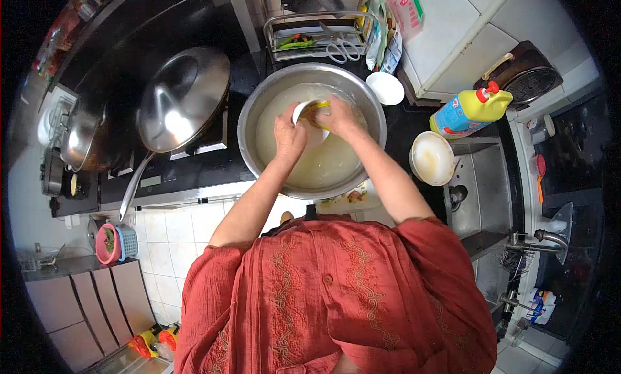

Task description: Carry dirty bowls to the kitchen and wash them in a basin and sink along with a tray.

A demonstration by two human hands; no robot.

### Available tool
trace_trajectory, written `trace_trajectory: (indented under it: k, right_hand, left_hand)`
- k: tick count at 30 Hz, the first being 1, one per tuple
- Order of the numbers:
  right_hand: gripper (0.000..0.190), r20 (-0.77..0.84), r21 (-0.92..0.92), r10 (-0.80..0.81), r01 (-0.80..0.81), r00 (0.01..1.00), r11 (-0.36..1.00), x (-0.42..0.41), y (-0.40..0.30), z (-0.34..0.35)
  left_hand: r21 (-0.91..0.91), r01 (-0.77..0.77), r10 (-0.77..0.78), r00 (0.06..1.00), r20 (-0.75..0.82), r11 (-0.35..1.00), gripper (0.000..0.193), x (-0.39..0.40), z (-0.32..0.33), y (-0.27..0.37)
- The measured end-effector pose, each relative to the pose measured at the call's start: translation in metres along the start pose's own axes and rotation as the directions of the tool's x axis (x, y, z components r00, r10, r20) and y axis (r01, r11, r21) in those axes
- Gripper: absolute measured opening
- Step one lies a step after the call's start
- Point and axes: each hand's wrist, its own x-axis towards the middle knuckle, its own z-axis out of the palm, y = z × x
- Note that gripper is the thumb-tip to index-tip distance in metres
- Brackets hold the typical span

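A large steel basin [246, 136] of cloudy water [320, 167] stands on the black counter in front of me. My left hand [291, 135] grips a white bowl [301, 111], tilted over the water inside the basin. My right hand [342, 118] is at the bowl's mouth, pressing a yellow-edged scrubbing cloth [321, 104] against its inside; the fingers partly hide the cloth. To the basin's right sits another white bowl [384, 88]. A white bowl with brownish residue [431, 159] rests by the sink edge.
A yellow detergent jug [473, 113] stands behind the steel sink [468, 194]. At the left, a lidded wok [187, 102] sits on the stove, its handle [136, 182] jutting past the counter edge. Behind the basin is a metal rack [315, 39] with scissors [342, 49]. A board with food scraps [356, 195] lies near me.
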Motion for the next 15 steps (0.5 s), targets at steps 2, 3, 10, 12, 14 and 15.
trace_trajectory:
  k: [2, 3, 10, 12, 14, 15]
  right_hand:
    - [0.038, 0.044, -0.095, -0.234, 0.237, 0.971, 0.967, 0.002, -0.001, -0.006]
    - [0.038, 0.046, -0.095, -0.236, 0.239, 0.971, 0.966, 0.0, -0.004, -0.006]
    - [0.033, -0.039, -0.104, -0.42, 0.415, 0.907, 0.904, -0.006, -0.009, 0.001]
    - [0.025, 0.057, 0.469, -0.002, -0.025, 0.998, 0.883, -0.012, -0.014, 0.0]
    - [0.025, 0.163, 0.654, 0.113, -0.194, 0.98, 0.731, -0.021, -0.021, 0.008]
    - [0.026, 0.285, 0.783, 0.196, -0.346, 0.938, 0.517, -0.023, -0.023, 0.01]
  left_hand:
    - [0.128, -0.084, 0.068, 0.991, 0.118, 0.988, 0.039, 0.005, -0.016, 0.015]
    - [0.245, -0.178, 0.117, 0.963, 0.243, 0.953, 0.037, 0.007, -0.024, 0.021]
    - [-0.061, 0.026, 0.007, 0.873, 0.487, 0.998, 0.053, 0.03, -0.038, 0.006]
    - [-0.51, 0.468, -0.196, 0.845, 0.498, 0.721, 0.059, 0.017, -0.039, 0.009]
    - [-0.59, 0.425, -0.239, 0.898, 0.369, 0.687, 0.057, 0.001, -0.023, 0.016]
    - [-0.659, 0.365, -0.281, 0.931, 0.235, 0.658, 0.055, -0.002, -0.017, 0.016]
